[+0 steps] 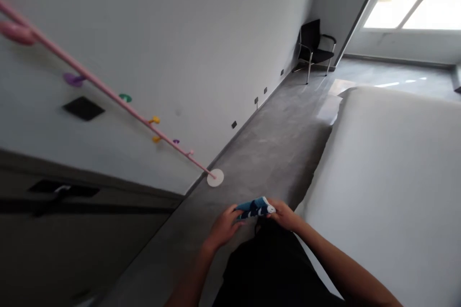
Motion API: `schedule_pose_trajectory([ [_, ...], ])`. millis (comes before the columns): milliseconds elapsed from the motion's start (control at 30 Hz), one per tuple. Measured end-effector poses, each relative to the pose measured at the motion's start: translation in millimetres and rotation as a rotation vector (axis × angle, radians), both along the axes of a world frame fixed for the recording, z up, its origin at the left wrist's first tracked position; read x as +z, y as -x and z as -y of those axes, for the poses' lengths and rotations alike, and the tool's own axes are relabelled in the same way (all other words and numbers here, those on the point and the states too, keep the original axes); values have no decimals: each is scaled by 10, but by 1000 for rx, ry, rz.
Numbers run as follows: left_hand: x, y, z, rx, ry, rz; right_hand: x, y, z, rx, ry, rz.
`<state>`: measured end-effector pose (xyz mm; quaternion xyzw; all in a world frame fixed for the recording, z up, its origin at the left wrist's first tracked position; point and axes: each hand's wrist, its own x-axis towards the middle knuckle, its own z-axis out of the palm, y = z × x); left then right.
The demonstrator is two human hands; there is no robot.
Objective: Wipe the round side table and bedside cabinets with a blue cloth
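Observation:
A small folded blue patterned cloth, teal on top and navy with white marks below, is held out in front of my body. It may be a pair of socks, but the exact kind is not clear. My left hand grips its left end, fingers along the near side and thumb beneath. At the opposite end, my right hand pinches the cloth near a white edge. Both hands hang above the grey floor, in front of my black clothing.
A white-covered bed lies close on my right. On the left, a pink coat stand with coloured knobs rises from a round white base near the wall. A black chair stands at the far corner; a dark door is lower left.

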<state>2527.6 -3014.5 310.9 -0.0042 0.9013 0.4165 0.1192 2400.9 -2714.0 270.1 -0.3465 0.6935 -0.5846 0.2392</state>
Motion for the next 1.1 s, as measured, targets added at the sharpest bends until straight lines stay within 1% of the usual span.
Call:
schedule_pose_trajectory([
  [133, 40, 945, 342, 1, -20, -32, 278, 1057, 356, 44, 12, -71],
  [200, -10, 1395, 531, 20, -17, -53, 324, 1503, 464, 38, -17, -116],
  [233, -56, 1621, 628, 30, -18, -62, 309, 1705, 510, 23, -39, -125],
  [333, -243, 2346, 900, 16, -40, -82, 129, 2273, 647, -57, -113, -72],
  [433, -398, 3213, 1104, -50, -71, -135, -129, 2867, 812, -163, -156, 64],
  [500, -422, 3877, 1193, -97, -75, -198, -256, 3306, 934, -251, -154, 142],
  [600, -316, 4934, 1273, -223, -72, -280, -329, 3993, 1099, -396, -67, 229],
  [667, -191, 5633, 1300, -360, -74, -303, -330, 4429, 1174, -514, 7, 266],
  [767, -25, 6641, 1297, -587, -65, -311, -331, 5015, 1215, -710, 64, 316],
  [867, 32, 7613, 1207, -752, -37, -300, -359, 5546, 1177, -825, 90, 366],
  [967, -34, 8560, 1002, -807, -19, -286, -417, 6093, 1064, -916, 63, 347],
  [1033, -117, 9173, 806, -805, -31, -274, -475, 6513, 940, -974, 33, 307],
  [1100, -189, 9768, 575, -794, -55, -254, -534, 7003, 770, -1027, 11, 271],
])
